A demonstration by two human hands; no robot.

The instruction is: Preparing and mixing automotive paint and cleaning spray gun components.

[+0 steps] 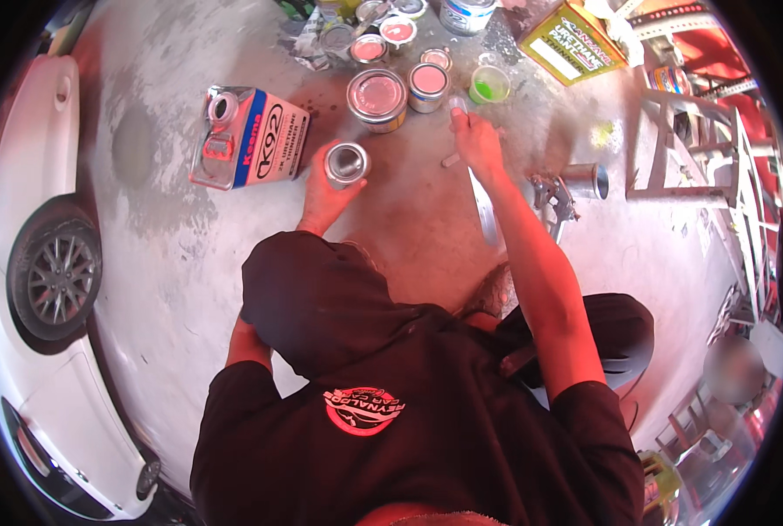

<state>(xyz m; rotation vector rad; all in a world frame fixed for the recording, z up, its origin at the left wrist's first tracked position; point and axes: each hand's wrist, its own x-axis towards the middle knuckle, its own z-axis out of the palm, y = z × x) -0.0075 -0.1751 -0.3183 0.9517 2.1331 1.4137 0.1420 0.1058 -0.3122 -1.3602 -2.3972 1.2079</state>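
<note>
My left hand (325, 200) is wrapped round a small round metal can (347, 162), its silvery inside facing up. Ahead of me on the right, my right hand (477, 145) is closed on a long pale flat strip (485, 210), whose lower part runs down beside my forearm. Its kind is not clear. A short thin piece (450, 160) shows just left of that hand. Beyond it stands a clear cup with green liquid (489, 85). Between and past the hands are a large lidded paint can (377, 96) and a smaller paint can (429, 83).
A rectangular thinner tin (264, 140) stands left of my left hand. A spray gun with a metal cup (584, 181) lies right of my forearm. Several tins sit farther back, with a green-and-yellow square tin (572, 46). A white car (45, 368) is at left, a metal stand (680, 188) at right.
</note>
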